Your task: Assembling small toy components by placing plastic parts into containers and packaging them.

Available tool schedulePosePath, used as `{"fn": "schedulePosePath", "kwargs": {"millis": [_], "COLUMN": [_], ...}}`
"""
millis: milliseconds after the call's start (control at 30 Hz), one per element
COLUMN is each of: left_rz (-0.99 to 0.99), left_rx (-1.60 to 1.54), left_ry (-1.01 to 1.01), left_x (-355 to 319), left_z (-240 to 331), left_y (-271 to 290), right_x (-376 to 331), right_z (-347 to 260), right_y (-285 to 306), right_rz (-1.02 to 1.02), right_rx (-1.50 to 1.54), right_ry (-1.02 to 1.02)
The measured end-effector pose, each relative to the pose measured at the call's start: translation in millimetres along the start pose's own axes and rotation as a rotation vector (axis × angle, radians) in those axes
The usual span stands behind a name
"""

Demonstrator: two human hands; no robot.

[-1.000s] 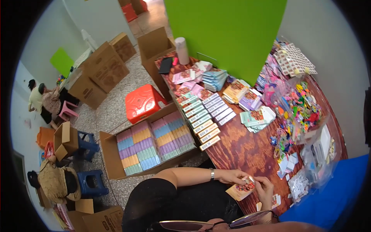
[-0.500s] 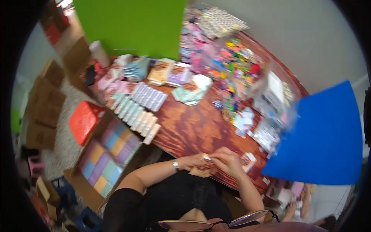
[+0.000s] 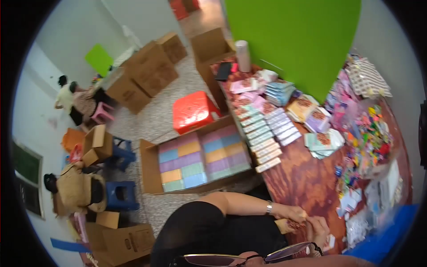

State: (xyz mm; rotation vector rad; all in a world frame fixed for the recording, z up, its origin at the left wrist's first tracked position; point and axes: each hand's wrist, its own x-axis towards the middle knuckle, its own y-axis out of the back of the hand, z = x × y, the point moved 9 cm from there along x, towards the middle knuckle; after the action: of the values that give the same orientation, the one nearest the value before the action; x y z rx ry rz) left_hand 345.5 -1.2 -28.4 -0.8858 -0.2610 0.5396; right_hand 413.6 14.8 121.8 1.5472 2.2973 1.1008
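Close to my body at the table's near edge, my left hand (image 3: 288, 212) is closed on a small tan packet (image 3: 282, 226) with a dark reddish print. My right hand (image 3: 317, 228) bends in against it, fingers pinched together at the packet's upper end. What those right fingertips hold is too small and blurred to make out. Beyond the right hand a pale printed piece (image 3: 330, 243) lies on the wooden table (image 3: 289, 178). Rows of slim packs (image 3: 262, 138), green, orange and purple, line the table's left edge.
An open carton (image 3: 149, 171) of pastel boxes stands left of the table, beside a red stool (image 3: 193, 111). Printed packet stacks (image 3: 307, 111), a heap of colourful trinkets (image 3: 371, 138) and a green panel (image 3: 298, 40) lie farther back. Other people (image 3: 82, 100) sit at far left.
My view has swung left, so the table and hands sit farther right and more of the room shows. Both hands stay together at the tan packet.
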Motion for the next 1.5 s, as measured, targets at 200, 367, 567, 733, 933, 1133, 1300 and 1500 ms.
{"fn": "schedulePosePath", "kwargs": {"millis": [200, 367, 567, 733, 933, 1133, 1300, 1500], "left_rz": [0.034, -0.008, 0.109, 0.212, 0.182, 0.16, 0.158, 0.369], "left_rx": [-0.029, 0.054, 0.196, 0.175, 0.109, 0.162, -0.129, 1.024], "left_ry": [-0.035, 0.043, -0.081, -0.102, -0.089, -0.089, 0.014, -0.488], "left_x": [-34, -20, -11, -17, -15, -3, 0, -6], "left_z": [42, 41, 38, 34, 39, 45, 49, 96], "left_y": [4, 1, 3, 11, 7, 5, 15, -5], "right_x": [9, 6, -5, -10, -9, 7, -8, -30], "right_z": [19, 12, 2, 1, -10, -5, 81, 129], "right_y": [-14, 0, 8, -1, -3, 2, -16, -92], "right_rz": [-0.108, -0.023, 0.102, 0.122, 0.082, 0.089, 0.163, 0.369], "right_rx": [0.321, 0.216, 0.092, 0.072, -0.033, -0.08, 0.508, 1.411], "right_ry": [-0.223, -0.267, -0.215, -0.174, -0.121, -0.016, -0.461, -0.746]}}
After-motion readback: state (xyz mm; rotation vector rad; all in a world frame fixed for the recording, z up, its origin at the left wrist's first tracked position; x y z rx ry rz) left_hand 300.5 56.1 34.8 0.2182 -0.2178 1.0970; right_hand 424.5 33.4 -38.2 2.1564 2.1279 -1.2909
